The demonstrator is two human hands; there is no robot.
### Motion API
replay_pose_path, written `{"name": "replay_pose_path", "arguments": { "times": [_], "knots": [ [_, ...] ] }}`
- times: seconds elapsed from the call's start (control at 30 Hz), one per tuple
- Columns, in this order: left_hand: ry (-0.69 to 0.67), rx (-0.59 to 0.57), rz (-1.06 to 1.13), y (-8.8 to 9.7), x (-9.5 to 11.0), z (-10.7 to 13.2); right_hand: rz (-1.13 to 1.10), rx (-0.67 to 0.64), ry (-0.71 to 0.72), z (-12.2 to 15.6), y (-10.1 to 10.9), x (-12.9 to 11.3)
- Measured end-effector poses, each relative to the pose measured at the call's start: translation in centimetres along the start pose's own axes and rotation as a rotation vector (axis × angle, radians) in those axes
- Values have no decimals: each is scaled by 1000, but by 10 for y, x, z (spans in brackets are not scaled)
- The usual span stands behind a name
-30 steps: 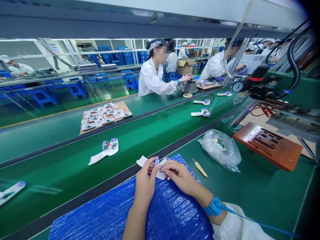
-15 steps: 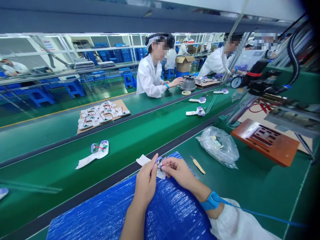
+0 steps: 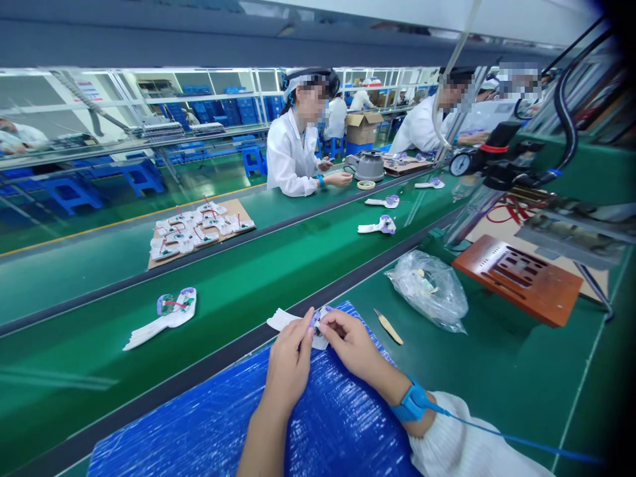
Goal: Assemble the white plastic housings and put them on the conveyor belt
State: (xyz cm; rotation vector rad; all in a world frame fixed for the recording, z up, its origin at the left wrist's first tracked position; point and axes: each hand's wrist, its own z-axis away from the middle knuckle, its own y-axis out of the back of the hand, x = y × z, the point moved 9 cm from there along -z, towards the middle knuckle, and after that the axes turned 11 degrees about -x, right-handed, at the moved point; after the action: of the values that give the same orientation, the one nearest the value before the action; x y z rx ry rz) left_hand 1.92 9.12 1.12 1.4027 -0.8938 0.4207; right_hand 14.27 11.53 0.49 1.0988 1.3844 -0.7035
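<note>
A white handle-shaped plastic housing point(image 3: 281, 320) with purple parts and small electronics lies at the far edge of a blue film-wrapped pad point(image 3: 199, 424). My left hand point(image 3: 289, 354) is closed around its near side, fingers together and thumb along the electronics. With thumb and index finger, my right hand point(image 3: 350, 341) pinches at the electronics end; whatever sits between those fingertips is hidden. A blue wrist strap point(image 3: 413, 401) with a cord circles my right wrist. To the right of my hands lies a small tool with a pale handle and a pointed tip point(image 3: 389, 328).
Similar housings point(image 3: 171, 311) ride a green conveyor belt point(image 3: 258, 265) beyond the pad. A clear plastic bag point(image 3: 430, 291) and an orange fixture plate point(image 3: 519, 275) are at right. Across the belt, a co-worker point(image 3: 295, 149) sits near a grey round device point(image 3: 370, 165) and a cardboard sheet of housings point(image 3: 201, 228).
The housings on the belt have shifted left. My right fingers have moved slightly at the electronics; my left hand stays nearly still. The co-worker's hands have drawn back from the grey device.
</note>
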Motion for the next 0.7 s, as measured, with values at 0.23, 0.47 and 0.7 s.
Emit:
{"name": "replay_pose_path", "arguments": {
  "times": [0.23,0.47,0.7],
  "knots": [
    [-15,-5,2,-3,1,-1,15,35,-8,1,1,5],
    [18,58,-93,-4,8,3,-44,43,-97,0,5,21],
    [24,134,-43,0,8,8,-116,-6,-75,-4,-3,15]
  ]
}}
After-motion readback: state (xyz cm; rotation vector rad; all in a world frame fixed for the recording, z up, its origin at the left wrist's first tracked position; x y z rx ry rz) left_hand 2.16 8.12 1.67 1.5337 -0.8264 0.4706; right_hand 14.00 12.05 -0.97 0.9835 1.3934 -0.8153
